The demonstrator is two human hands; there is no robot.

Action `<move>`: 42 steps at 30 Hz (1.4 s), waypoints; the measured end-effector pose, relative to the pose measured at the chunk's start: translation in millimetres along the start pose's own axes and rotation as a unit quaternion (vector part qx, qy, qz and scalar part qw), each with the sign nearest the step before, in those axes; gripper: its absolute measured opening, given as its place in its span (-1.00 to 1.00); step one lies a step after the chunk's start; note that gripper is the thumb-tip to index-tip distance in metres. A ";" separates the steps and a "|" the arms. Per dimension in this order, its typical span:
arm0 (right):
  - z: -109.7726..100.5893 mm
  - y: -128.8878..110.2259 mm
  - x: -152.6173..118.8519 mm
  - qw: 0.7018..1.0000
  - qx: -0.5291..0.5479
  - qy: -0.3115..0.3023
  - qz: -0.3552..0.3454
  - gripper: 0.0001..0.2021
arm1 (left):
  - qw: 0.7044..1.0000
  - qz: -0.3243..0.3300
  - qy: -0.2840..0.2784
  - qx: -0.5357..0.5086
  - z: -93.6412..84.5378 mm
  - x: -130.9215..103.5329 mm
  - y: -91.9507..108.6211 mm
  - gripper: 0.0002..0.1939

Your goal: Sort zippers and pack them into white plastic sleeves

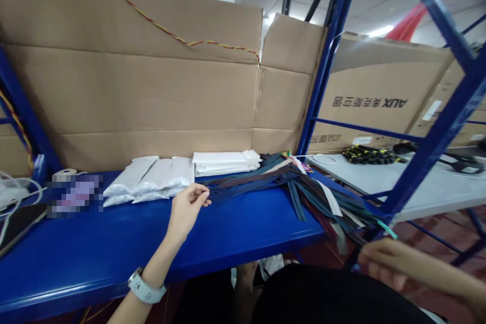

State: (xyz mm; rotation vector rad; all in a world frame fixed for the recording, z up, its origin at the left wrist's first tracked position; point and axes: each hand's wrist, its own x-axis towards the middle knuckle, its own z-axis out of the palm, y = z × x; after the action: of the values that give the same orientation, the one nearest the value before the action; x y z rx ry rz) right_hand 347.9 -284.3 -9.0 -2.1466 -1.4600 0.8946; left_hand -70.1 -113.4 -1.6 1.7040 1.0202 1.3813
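Note:
My left hand [192, 207] is closed in a pinch at the left end of a dark blue fabric strip [243, 190], just above the blue table. The strip runs right into a tangled bundle of long flat fabric strips [319, 190] in blue, brown and white, some of which hang over the table's edge. By the hanging ends is my right hand [385, 261], blurred, with its fingers curled in; what they hold is hidden. White plastic packets [152, 177] lie behind my left hand, beside a stack of flat white packets [226, 161].
A cardboard sheet [152, 91] stands behind the blue table [125, 248]. Blue metal posts [330, 55] rise at the right, beside a grey shelf [421, 187] bearing black-and-yellow cable bundles [370, 155]. White cables [23, 182] lie at the far left.

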 end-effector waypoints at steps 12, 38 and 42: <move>125.8 -274.6 85.9 0.873 -0.155 -0.250 -0.389 -0.76 | 0.998 0.043 0.037 0.018 10.8 0.6 -11.3 -0.86; 157.7 -255.1 109.0 0.874 0.129 -0.305 -0.355 -0.83 | 0.985 0.090 0.086 0.120 6.9 -9.0 -9.9 -0.91; 156.1 -256.4 105.9 0.892 0.089 -0.220 -0.385 -0.82 | 0.980 0.111 0.082 0.144 6.4 -11.6 -5.4 -0.90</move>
State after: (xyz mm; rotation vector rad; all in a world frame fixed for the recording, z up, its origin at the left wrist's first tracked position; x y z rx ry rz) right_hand 93.5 -94.1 11.3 -1.0744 -2.1090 1.1542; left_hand -65.9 -121.8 -12.4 1.9895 1.1973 1.5985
